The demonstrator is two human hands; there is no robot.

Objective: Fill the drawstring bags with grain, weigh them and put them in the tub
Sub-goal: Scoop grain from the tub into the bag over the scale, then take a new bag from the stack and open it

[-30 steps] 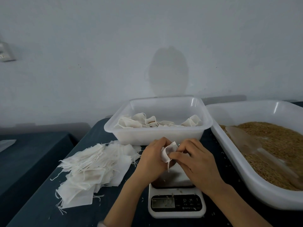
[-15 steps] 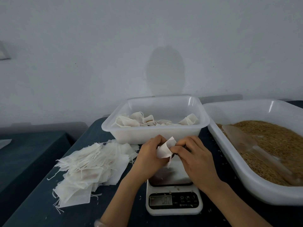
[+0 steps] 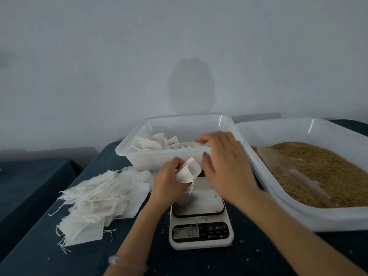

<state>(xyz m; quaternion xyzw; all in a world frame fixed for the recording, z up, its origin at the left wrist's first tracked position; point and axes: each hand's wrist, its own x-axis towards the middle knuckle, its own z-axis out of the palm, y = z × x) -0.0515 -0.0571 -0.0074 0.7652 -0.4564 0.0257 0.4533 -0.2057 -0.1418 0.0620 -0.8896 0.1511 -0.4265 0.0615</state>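
Observation:
My left hand [image 3: 169, 177] pinches a small white drawstring bag [image 3: 188, 171] with its mouth held open, above the far end of the white scale [image 3: 200, 222]. My right hand [image 3: 223, 164] is blurred, fingers spread and holding nothing, just right of the bag and in front of the clear tub [image 3: 155, 156] that contains filled bags [image 3: 159, 143]. The large white tray [image 3: 298, 218] on the right holds brown grain [image 3: 326, 168] with a clear scoop [image 3: 286, 168] lying on it.
A loose pile of flat empty bags [image 3: 99, 202] lies left of the scale on the dark table [image 3: 199, 261]. Stray grains dot the table and the scale. A plain wall stands close behind the tub and tray.
My right hand has let go of the bag and lifted up and to the right, fingers spreading. My left hand keeps the bag, now opened at the mouth.

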